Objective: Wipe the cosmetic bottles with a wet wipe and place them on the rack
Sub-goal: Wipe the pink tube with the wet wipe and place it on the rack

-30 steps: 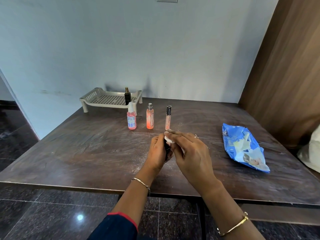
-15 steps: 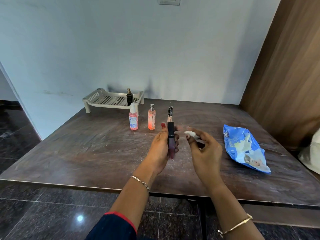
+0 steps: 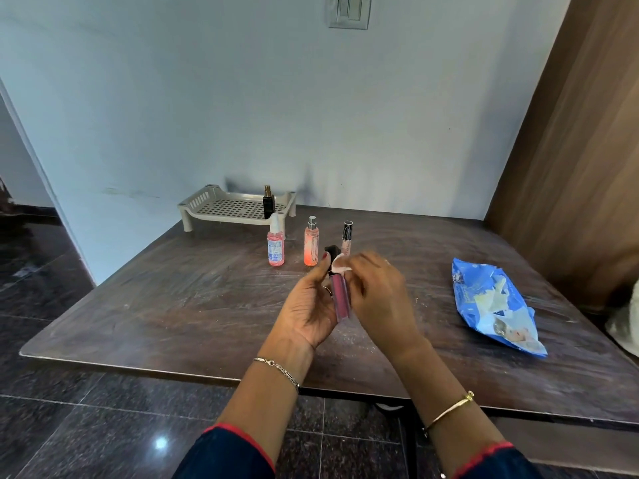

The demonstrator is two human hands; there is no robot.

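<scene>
I judge the step in hand to be the wiping of the slim mauve gloss tube with a black cap (image 3: 340,299), which is held upright above the front middle of the dark brown wooden bench (image 3: 173,299). To do it well, I would draw the small white wad of wet wipe (image 3: 340,265) from the cap down the whole length, then roll the tube in the grip so that every side gets a pass.

The left hand (image 3: 311,312) has its fingers curled round the tube from the left, with the thumb up by the cap. The right hand (image 3: 377,295) is blurred. Its fingers look narrowly pinched on the wipe, which touches the tube just below the cap.

The beige perforated plastic rack (image 3: 224,209) stands at the far edge and carries one black gold-topped bottle (image 3: 268,203). A pink spray bottle (image 3: 275,247), an orange spray bottle (image 3: 311,245) and a peach black-capped tube (image 3: 346,238) stand on the bench before it.
</scene>
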